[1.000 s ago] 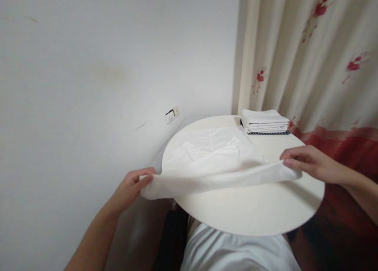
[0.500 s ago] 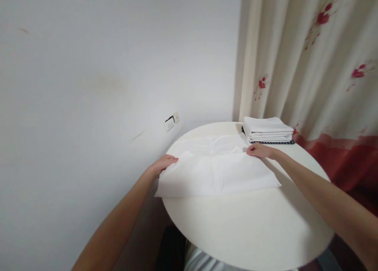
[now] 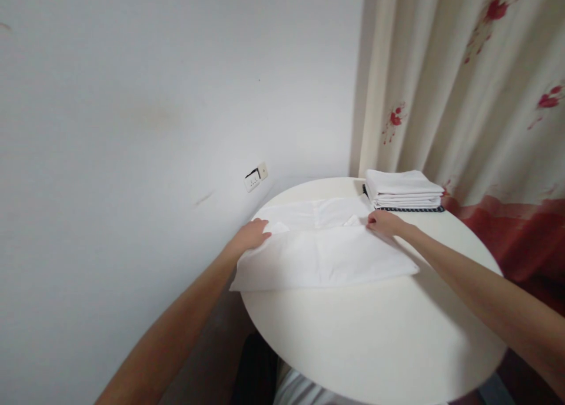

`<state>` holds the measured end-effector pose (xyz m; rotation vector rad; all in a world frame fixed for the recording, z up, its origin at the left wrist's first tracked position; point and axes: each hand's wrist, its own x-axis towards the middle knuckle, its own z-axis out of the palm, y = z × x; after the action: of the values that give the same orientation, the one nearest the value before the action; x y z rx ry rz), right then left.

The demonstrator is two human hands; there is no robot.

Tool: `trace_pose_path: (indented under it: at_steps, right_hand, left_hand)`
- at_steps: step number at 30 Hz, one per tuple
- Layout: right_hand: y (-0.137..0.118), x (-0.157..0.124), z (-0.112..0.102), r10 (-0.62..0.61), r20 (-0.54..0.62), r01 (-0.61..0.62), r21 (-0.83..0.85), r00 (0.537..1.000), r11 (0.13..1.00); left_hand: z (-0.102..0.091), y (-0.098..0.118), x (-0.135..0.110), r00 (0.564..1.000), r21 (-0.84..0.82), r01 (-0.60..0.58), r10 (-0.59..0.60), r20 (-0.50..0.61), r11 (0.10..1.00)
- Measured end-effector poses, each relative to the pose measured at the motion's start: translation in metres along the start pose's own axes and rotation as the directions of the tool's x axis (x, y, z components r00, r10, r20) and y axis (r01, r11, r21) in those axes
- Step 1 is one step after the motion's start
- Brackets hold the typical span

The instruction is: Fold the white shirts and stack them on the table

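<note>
A white cloth lies partly folded across the round white table, its left corner sticking out past the table edge. Two small white flaps show along the fold line. At the left end of that fold rests my left hand, thumb and fingers apart on the cloth. My right hand pinches the fold's right end between curled fingers. Just beyond it sits a stack of folded white cloths.
Under the stack is a dark mat with a patterned edge. A wall with a socket borders the table on the left. Cream curtains with red flowers hang behind on the right.
My left hand has slid slightly inward and its thumb and fingers have spread apart. The right hand still pinches the cloth. The view has shifted a little.
</note>
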<state>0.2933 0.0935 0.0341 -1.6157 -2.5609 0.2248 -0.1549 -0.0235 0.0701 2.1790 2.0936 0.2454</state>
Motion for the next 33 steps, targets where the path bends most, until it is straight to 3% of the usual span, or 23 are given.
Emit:
trace_pose_path:
  at_steps: [2,5,7,9,11,13,16,21,26,30,33]
  right_hand:
    - [-0.016,-0.003,-0.005,0.026,-0.044,-0.028,-0.045,0.999,0.999]
    - [-0.059,-0.009,-0.007,-0.046,-0.136,0.031,-0.108,0.990,0.994]
    - [-0.094,-0.016,0.001,-0.165,-0.134,0.149,-0.125,0.977,0.981]
    - [-0.125,-0.023,0.016,-0.271,-0.085,0.262,-0.109,0.959,0.959]
    - [-0.146,-0.028,0.034,-0.295,-0.055,0.291,-0.064,0.954,0.955]
    - [-0.154,-0.032,0.049,-0.279,-0.077,0.277,-0.032,0.957,0.960]
    - [-0.140,-0.035,0.059,-0.206,-0.114,0.206,-0.009,0.972,0.978]
    - [-0.071,-0.046,0.052,-0.049,-0.081,0.046,-0.044,0.996,0.998]
    - [-0.004,-0.066,0.049,0.104,-0.157,-0.106,-0.008,0.982,0.994]
    - [0.014,-0.093,0.041,0.134,-0.334,-0.097,0.125,0.933,0.987]
    - [0.009,-0.123,0.033,0.166,-0.365,-0.074,0.255,0.916,0.964]
  left_hand:
    - [0.004,0.036,0.000,0.986,0.088,-0.164,0.164,0.011,0.982]
    - [0.032,0.094,-0.001,0.938,0.101,-0.345,0.340,0.070,0.933]
    - [0.059,0.120,-0.002,0.934,0.125,-0.351,0.337,0.121,0.928]
    - [0.084,0.133,-0.005,0.947,0.165,-0.320,0.315,0.056,0.933]
    - [0.099,0.133,-0.007,0.949,0.191,-0.300,0.312,-0.037,0.935]
    - [0.103,0.125,-0.011,0.943,0.196,-0.300,0.321,-0.090,0.934]
    - [0.093,0.100,-0.019,0.962,0.184,-0.240,0.259,-0.087,0.953]
    - [0.073,0.029,-0.040,0.998,0.205,-0.023,0.033,-0.048,0.979]
    - [0.066,-0.032,-0.068,0.973,0.036,0.176,-0.168,-0.158,0.984]
    - [0.061,-0.045,-0.109,0.901,-0.160,0.213,-0.257,-0.349,0.964]
    - [0.056,-0.039,-0.144,0.905,-0.296,0.190,-0.284,-0.316,0.936]
